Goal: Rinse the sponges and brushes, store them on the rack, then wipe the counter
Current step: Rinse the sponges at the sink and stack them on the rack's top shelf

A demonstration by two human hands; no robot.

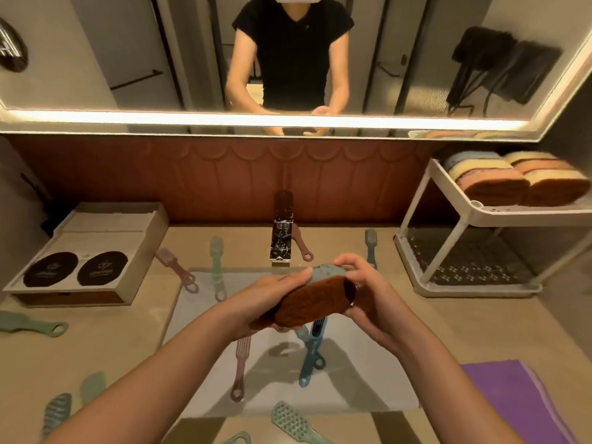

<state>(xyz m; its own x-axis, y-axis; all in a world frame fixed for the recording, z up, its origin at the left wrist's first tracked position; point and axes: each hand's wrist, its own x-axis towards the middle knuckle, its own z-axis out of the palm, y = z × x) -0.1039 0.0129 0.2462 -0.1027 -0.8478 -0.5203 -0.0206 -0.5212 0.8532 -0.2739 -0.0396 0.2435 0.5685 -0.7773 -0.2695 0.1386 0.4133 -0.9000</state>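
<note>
Here, left hand (272, 298) and right hand (365, 291) both grip the sponge (312, 301); best squeeze it firmly under the tap (282, 233), over the sink (205, 363).

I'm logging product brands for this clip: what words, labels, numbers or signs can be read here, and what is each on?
Two dark round discs in the box: pale logo and lettering, too blurred to read.
Dark round sign on the wall, upper left: white marks, cut off, unreadable.
Sponge gripped by left hand and right hand: no print shows.
Nothing here is legible.
</note>
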